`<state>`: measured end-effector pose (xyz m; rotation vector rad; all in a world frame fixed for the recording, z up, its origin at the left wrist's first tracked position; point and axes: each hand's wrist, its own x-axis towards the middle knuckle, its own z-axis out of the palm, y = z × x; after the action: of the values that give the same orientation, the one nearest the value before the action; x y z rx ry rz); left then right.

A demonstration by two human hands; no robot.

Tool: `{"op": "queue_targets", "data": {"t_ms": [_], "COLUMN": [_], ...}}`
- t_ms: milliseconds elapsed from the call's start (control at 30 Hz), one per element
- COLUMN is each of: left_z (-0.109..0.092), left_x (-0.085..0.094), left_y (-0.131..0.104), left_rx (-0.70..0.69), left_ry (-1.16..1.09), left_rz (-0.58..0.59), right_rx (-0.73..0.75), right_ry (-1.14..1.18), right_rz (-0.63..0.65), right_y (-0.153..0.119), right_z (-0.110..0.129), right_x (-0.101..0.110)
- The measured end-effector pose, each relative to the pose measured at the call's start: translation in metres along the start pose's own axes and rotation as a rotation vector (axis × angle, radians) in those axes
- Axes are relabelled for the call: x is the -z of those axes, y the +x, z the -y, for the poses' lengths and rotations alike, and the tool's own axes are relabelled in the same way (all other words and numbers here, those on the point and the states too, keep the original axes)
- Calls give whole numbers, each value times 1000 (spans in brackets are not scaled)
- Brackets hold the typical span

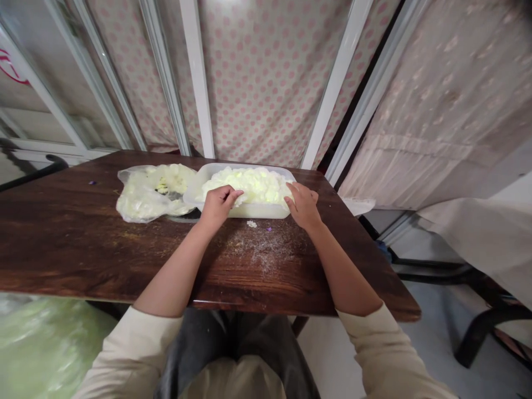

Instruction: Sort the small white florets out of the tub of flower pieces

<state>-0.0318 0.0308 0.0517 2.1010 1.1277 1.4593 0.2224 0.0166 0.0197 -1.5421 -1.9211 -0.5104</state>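
A translucent white plastic tub [266,211] stands on the dark wooden table, heaped with pale yellow-white, soft-looking pieces [253,184]. At the front left of the tub is my left hand [218,208], its fingers curled and the thumb pressed toward them over the near rim. Whatever lies between those fingers is hidden. My right hand [303,204] rests at the tub's right end, thumb and fingers apart, with the fingertips touching the edge of the heap. Left of the tub lies an open clear plastic bag [139,197] of similar pale pieces.
Fine pale crumbs are scattered on the table [249,285] before the tub, with a small white cluster [251,224] and a purple bit [269,229]. A large bag of pale green material [50,349] sits low at left. Dotted curtains [257,72] hang behind.
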Motion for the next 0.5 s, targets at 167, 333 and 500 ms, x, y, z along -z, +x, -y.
{"op": "queue_targets", "data": {"t_ms": [167,333,500], "left_z": [12,23,28], "left_x": [-2,0,7], "left_y": [3,8,12], "left_rx": [-3,-8,4], "left_ry": [21,28,168], "left_rz": [-45,-169,-269], "right_rx": [-29,-106,-337], "right_ry": [41,34,88], "right_rz": [-66,-150,-249], "right_y": [-5,-7,-6], "right_z": [4,5,11], "right_x": [-1,-5,-6]}}
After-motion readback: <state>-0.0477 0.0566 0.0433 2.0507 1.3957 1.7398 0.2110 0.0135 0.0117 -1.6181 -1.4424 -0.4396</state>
